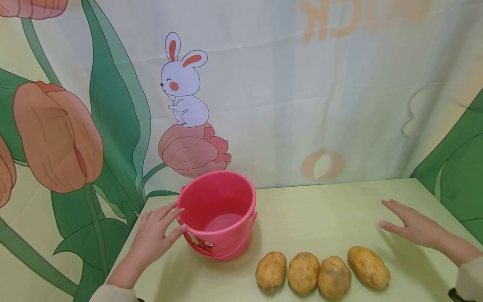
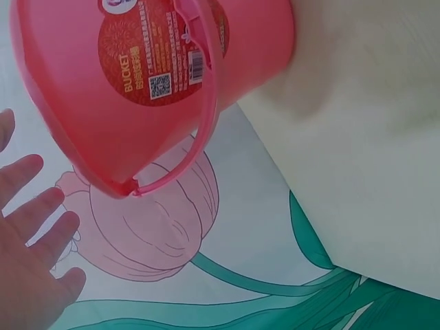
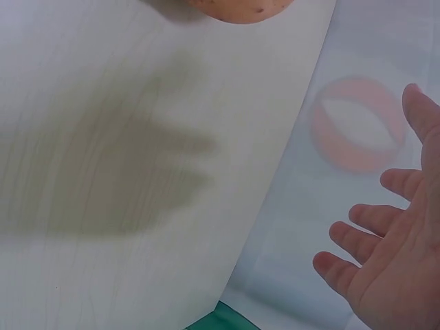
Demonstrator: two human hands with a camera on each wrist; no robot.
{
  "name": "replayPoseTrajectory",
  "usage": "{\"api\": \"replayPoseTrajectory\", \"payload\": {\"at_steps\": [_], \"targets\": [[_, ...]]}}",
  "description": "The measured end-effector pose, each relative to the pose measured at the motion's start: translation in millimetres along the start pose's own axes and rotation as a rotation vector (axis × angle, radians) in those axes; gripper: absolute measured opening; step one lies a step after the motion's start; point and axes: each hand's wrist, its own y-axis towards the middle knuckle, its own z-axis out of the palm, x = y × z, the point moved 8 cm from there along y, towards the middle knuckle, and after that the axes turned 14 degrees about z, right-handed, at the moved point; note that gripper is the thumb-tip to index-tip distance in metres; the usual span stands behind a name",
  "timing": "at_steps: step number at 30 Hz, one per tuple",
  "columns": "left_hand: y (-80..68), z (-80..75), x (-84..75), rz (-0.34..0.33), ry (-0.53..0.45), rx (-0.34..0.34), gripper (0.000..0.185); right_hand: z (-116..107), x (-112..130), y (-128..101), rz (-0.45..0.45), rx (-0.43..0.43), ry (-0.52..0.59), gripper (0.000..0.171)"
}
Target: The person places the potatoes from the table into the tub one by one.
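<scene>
The left hand (image 1: pixel 152 239) has its fingers straight and slightly spread, the fingertips (image 1: pixel 180 209) touching the left rim of the pink plastic bucket (image 1: pixel 219 214), which stands tilted at the far left of the pale green table (image 1: pixel 320 205). The right hand (image 1: pixel 409 224) hovers flat, fingers apart, holding nothing, just beyond the rightmost of four potatoes (image 1: pixel 322 272) lined up along the near edge.

Pale yellow-green table (image 1: pixel 324 209) in front of a flower curtain, one pink bucket (image 1: pixel 219 212) standing on it near the left back, four brown potatoes (image 1: pixel 322 272) lying in a row along the front edge
</scene>
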Motion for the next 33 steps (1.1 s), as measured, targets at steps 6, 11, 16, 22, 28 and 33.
{"api": "replayPoseTrajectory", "payload": {"at_steps": [6, 11, 16, 22, 28, 33], "targets": [[-2.1, 4.2, -5.5, 0.012, -0.007, 0.008, 0.045, 2.6, 3.7, -2.6, -0.029, -0.022, -0.002, 0.066], [-3.0, 6.8, -8.3, 0.011, -0.01, 0.016, 0.045, 5.3, 3.7, -3.4, -0.027, -0.023, -0.01, 0.065], [-3.1, 9.2, -10.9, 0.01, -0.008, 0.033, 0.045, 7.7, 4.0, -4.7, -0.021, -0.024, -0.02, 0.066], [-3.2, 12.3, -16.1, 0.015, -0.011, 0.041, 0.045, 9.4, 7.6, -7.5, -0.038, -0.042, -0.028, 0.066], [-4.5, 16.8, -21.8, 0.021, -0.007, 0.059, 0.046, 12.2, 10.8, -10.1, -0.07, -0.066, -0.026, 0.064], [-4.7, 18.5, -25.5, 0.032, -0.005, 0.051, 0.046, 13.3, 10.2, -11.0, -0.067, -0.067, -0.035, 0.064]]}}
